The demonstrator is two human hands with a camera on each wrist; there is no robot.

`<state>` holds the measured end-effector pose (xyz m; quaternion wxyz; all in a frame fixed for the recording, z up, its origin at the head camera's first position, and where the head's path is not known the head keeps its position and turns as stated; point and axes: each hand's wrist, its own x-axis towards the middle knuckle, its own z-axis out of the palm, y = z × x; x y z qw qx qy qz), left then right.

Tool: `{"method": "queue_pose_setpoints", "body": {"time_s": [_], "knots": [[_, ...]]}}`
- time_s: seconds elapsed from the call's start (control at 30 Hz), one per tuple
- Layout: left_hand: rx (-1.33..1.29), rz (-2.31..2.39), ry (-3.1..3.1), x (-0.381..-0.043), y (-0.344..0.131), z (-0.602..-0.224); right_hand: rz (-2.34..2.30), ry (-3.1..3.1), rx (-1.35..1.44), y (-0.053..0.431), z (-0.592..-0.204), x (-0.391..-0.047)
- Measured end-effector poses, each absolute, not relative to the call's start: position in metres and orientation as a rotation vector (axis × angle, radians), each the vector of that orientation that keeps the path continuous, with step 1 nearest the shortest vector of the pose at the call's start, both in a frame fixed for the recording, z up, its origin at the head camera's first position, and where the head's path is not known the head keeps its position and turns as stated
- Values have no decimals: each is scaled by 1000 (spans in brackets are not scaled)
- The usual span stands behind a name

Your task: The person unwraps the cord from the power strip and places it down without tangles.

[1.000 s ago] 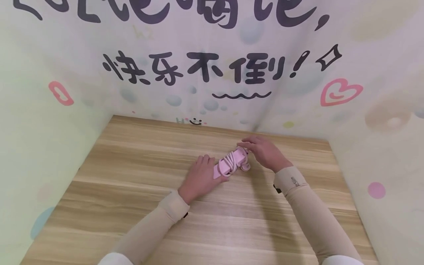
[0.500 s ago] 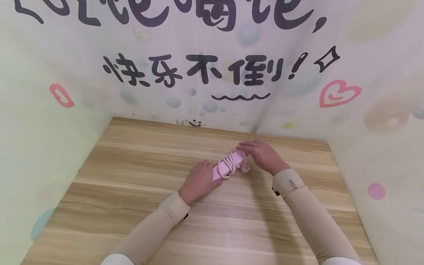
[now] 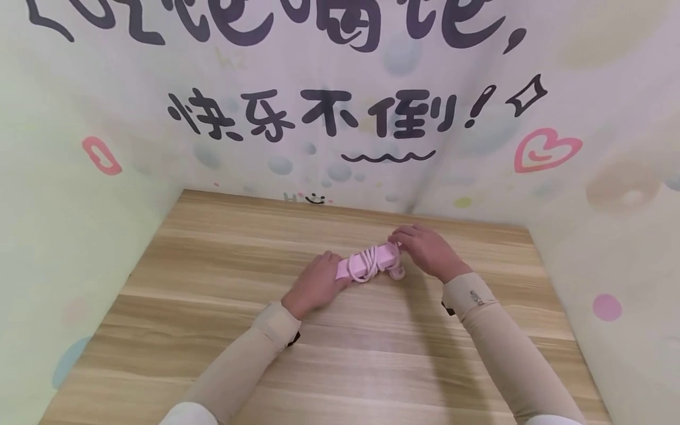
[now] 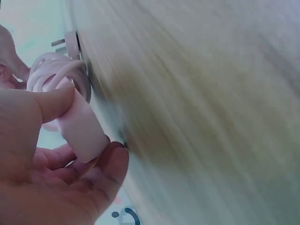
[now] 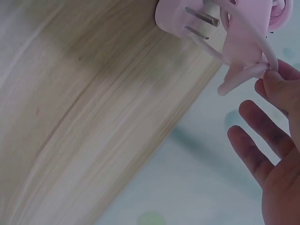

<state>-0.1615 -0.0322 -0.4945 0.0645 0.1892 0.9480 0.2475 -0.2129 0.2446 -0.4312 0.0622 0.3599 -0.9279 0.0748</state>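
A pink power strip (image 3: 344, 269) with its pale pink cord (image 3: 370, 260) wound round the middle is between both hands, over the wooden table. My left hand (image 3: 315, 284) grips its left end; the left wrist view shows the thumb on one face of the strip (image 4: 85, 133) and the fingers curled round the other side. At the far end, my right hand (image 3: 431, 252) pinches a loop of the cord (image 5: 251, 77) between thumb and forefinger, its other fingers apart from it. The plug (image 5: 171, 18), with metal prongs, hangs beside the strip in the right wrist view.
The wood-grain tabletop (image 3: 239, 260) ends at a printed backdrop (image 3: 255, 159) behind the hands. Similar printed panels stand along its left and right sides.
The power strip has turned to lie flatter across the view, its left end moving away from me with the left hand. My right hand has shifted slightly right and now pinches the cord.
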Motion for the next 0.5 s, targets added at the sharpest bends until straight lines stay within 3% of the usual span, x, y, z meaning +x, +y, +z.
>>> {"method": "queue_pose_setpoints", "body": {"time_s": [0.5], "knots": [[588,1022,2785,-169,-55,-499,188,-2728,1127,245,-429,-215]]}}
